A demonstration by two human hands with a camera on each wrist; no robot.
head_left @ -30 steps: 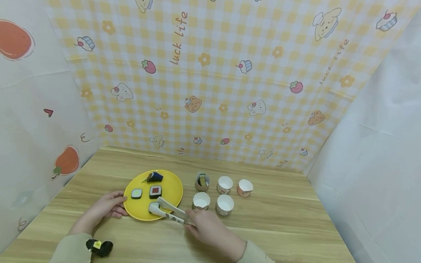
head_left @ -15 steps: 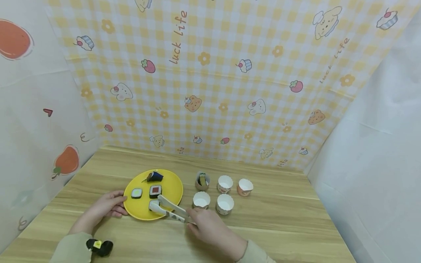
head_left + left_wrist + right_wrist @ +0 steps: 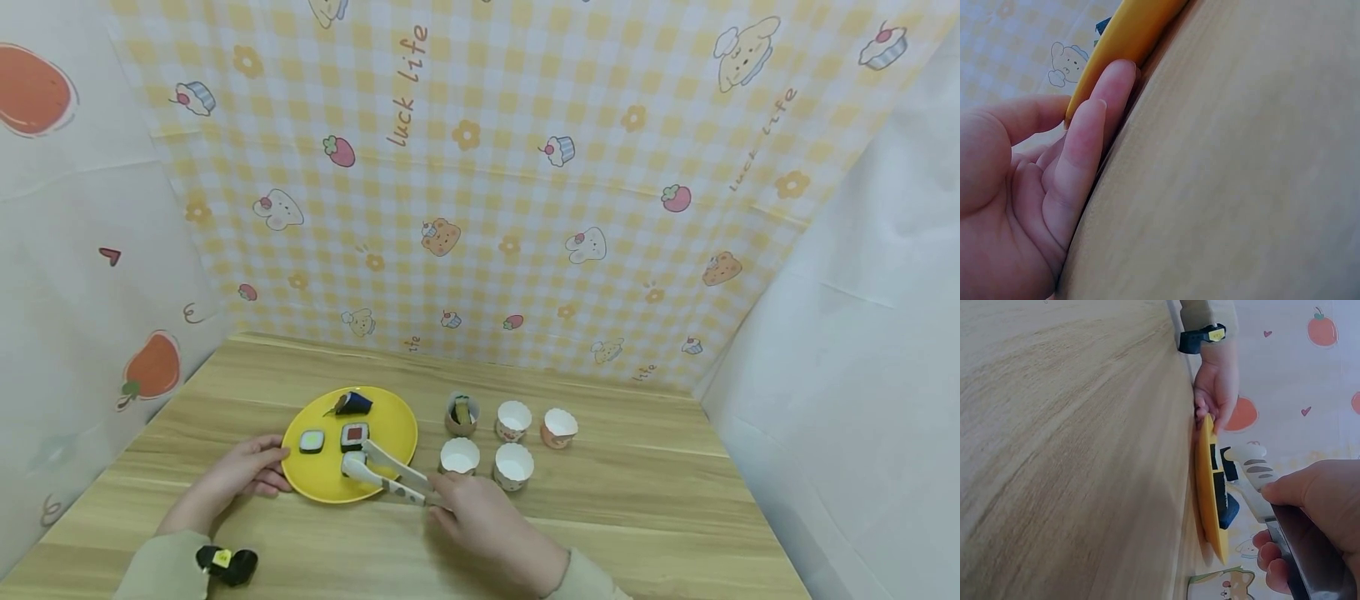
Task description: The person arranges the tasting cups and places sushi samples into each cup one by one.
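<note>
My left hand [image 3: 251, 467] pinches the left rim of a yellow plate [image 3: 397, 421], thumb above and fingers below, as the left wrist view shows. My right hand [image 3: 482, 515] grips white tongs [image 3: 405, 493] with rounded tips. Between those tips is a toy sushi roll [image 3: 346, 467], partly covered; in the right wrist view the dark roll [image 3: 1229, 466] appears raised a little off the plate. Also on the plate lie a red-centred sushi roll [image 3: 355, 437], a green-centred sushi roll [image 3: 312, 441] and a dark blue cone-shaped hand roll [image 3: 354, 403].
Right of the plate stand several paper baking cups, among them a front-left cup [image 3: 459, 458] near my right hand and a far-right cup [image 3: 559, 427]. The back-left cup [image 3: 461, 427] contains a yellow-green and dark piece. A patterned cloth [image 3: 480, 208] hangs behind the wooden table [image 3: 637, 500].
The tongs and the sushi roll between their tips have shifted slightly up and to the right in the head view. My left hand and the plate stay in place.
</note>
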